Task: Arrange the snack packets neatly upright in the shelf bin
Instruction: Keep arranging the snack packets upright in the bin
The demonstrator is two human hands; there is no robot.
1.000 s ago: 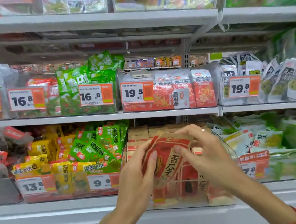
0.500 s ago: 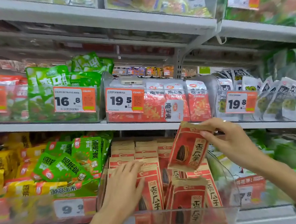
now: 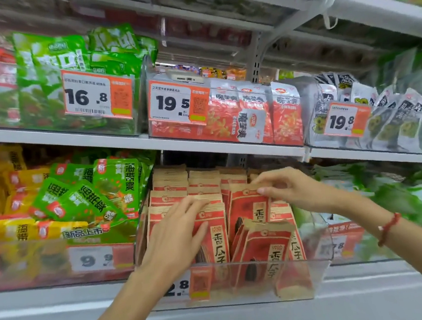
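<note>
Head view, centre right of frame: right hand (image 3: 289,191) pinching the kraft top edge of a red sunflower-seed packet (image 3: 248,208) between thumb and fingertips, palm down, wrist bent, forearm running off to the lower right with a red cord bracelet (image 3: 389,227) on it. Packet upright, long axis near vertical, hanging directly below the pinch and already between its neighbours in the middle column of the clear shelf bin (image 3: 318,268) — so, by judgement, a straight downward push to seat it. Left hand (image 3: 176,235) just left of centre, fingers straight and spread flat against the front packet (image 3: 213,239) of the left column, bracing that stack upright; nothing gripped. Right hand plainly the nearer to the held packet. Lower in the bin, a front packet (image 3: 267,249) leaning left, not yet squared. Outward: green snack bags (image 3: 92,197) at middle left, price tag 19.5 (image 3: 176,103) above centre on the upper shelf — unrelated stock.
</note>
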